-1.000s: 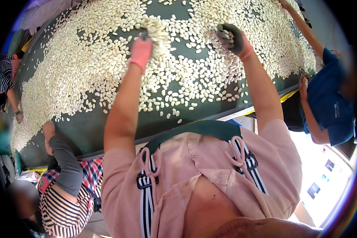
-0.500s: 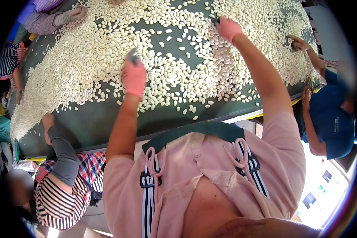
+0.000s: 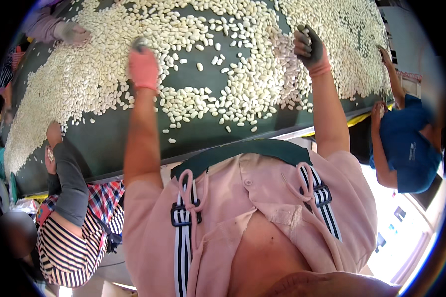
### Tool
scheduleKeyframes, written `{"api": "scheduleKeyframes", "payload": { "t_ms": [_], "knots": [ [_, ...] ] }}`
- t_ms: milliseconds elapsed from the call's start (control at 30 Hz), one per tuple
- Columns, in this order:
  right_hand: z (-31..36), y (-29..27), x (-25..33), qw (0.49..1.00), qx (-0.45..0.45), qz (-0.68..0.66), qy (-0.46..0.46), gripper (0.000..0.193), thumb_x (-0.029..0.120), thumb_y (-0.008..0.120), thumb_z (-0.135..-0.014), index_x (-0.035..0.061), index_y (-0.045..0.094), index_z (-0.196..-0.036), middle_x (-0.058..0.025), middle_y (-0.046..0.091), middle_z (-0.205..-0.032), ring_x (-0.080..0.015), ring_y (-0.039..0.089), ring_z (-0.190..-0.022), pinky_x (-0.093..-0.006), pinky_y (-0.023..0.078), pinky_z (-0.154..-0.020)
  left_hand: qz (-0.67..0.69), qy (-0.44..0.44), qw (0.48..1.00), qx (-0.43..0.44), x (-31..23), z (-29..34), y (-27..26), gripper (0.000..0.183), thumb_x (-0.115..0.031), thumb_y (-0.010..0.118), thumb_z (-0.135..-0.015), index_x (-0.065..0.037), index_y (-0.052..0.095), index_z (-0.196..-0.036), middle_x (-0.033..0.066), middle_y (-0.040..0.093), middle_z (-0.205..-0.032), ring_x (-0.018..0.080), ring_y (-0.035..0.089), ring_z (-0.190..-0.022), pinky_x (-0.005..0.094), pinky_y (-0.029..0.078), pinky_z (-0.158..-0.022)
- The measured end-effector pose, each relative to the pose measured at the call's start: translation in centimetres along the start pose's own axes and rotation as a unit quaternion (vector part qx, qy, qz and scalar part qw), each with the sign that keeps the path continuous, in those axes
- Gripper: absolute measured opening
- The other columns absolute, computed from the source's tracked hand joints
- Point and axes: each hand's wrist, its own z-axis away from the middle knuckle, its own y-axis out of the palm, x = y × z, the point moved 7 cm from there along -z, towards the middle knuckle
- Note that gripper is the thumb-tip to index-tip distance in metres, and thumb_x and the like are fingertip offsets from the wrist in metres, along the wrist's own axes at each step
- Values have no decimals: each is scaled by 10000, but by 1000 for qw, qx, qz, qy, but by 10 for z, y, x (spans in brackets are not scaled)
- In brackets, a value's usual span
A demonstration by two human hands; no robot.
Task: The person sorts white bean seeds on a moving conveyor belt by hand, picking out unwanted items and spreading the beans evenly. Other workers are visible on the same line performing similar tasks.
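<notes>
A dark green belt [image 3: 109, 148] runs across in front of me, thickly strewn with white beans [image 3: 74, 84]. My left hand [image 3: 143, 67], in a pink-backed glove, reaches forward onto the belt, and its dark fingertips touch the beans at the edge of a thinner patch. My right hand [image 3: 309, 47], in the same kind of glove, is raised just over a dense band of beans, with its dark palm showing and its fingers curled in. I cannot see whether anything lies inside the curled fingers.
A person in a striped top with a grey sleeve [image 3: 67, 183] works at the belt's near edge on my left. A person in blue [image 3: 406, 148] reaches onto the beans at right. Another gloved hand [image 3: 72, 33] rests at the far upper left.
My left hand has moved forward and to the left over the belt. My right hand has shifted right and turned, so its curled palm shows. The thin patch between my hands looks wider.
</notes>
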Motion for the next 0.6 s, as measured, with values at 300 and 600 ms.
{"api": "scheduleKeyframes", "payload": {
  "t_ms": [300, 600],
  "knots": [
    [12, 54, -89, 995, -54, 33, 75, 326, 352, 424, -1056, 105, 579, -910, 56, 374, -685, -40, 314, -516, -162, 266, -405, 229, -107, 920, 298, -10, -11, 119, 322, -268, 562, -946, -81, 621, -1202, -34, 588, -700, 78, 493, -536, 257, 389, -500],
    [66, 87, -221, 937, -331, 1, 113, 266, 286, 456, -1008, 93, 627, -939, -61, 666, -868, -140, 603, -625, -232, 422, -410, 172, 112, 950, 235, -155, 124, 29, 169, -141, 549, -937, -6, 580, -1033, 217, 597, -1056, 415, 561, -1003, 467, 445, -852]
  ]
}}
